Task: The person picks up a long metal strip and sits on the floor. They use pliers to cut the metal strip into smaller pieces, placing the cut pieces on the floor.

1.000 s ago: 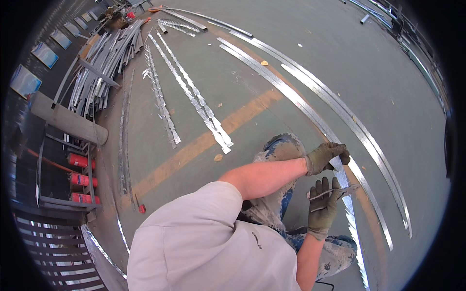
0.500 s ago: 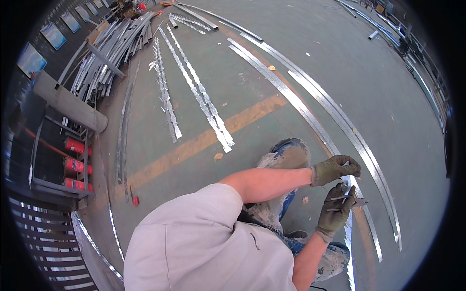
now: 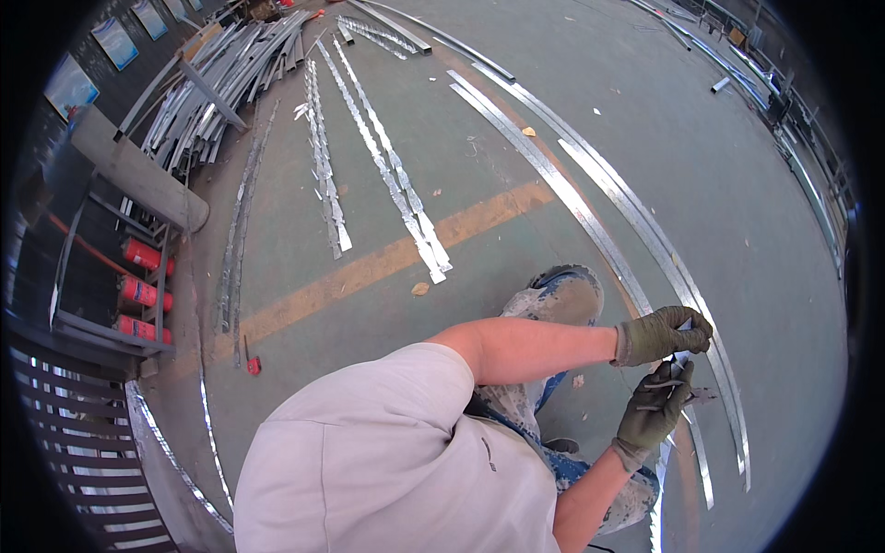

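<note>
My left hand, in a green work glove, is closed with its fingertips pinched on the end of a shiny metal strip. Just below it, my gloved right hand is wrapped round a pliers-like hand tool with two slim handles; its jaws point to the right. The strip passes behind the right hand and comes out below it, jagged along one edge. Whether the tool's jaws touch the strip, I cannot tell.
Long flat metal strips lie on the green floor beside my hands. Crinkled strips lie farther left. A pile of metal profiles and red cylinders stand along the left wall. A small red object lies near them.
Both hands have moved slightly to the right together with the tool. The left hand has turned, and the strip end shows bent up at its fingers. The whole view has shifted a little.
</note>
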`<move>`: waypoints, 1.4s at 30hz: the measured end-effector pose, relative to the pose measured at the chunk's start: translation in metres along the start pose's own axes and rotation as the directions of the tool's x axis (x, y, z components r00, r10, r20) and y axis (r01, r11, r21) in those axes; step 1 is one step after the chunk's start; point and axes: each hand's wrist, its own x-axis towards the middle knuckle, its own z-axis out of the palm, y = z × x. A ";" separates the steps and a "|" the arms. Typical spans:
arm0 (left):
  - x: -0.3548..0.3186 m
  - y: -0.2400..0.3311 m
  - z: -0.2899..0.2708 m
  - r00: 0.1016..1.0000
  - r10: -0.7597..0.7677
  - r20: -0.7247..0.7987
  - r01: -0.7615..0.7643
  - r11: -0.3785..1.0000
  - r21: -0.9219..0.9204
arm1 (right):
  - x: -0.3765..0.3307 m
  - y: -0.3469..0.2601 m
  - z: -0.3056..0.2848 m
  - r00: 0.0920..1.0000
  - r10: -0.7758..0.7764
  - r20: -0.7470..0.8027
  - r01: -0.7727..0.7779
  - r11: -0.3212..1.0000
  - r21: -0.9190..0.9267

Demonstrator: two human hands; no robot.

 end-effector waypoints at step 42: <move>-0.221 -0.100 -0.440 0.323 -0.288 -0.901 0.634 -0.641 0.432 | 0.072 0.016 -0.033 0.940 0.215 -0.266 -0.247 0.964 -0.093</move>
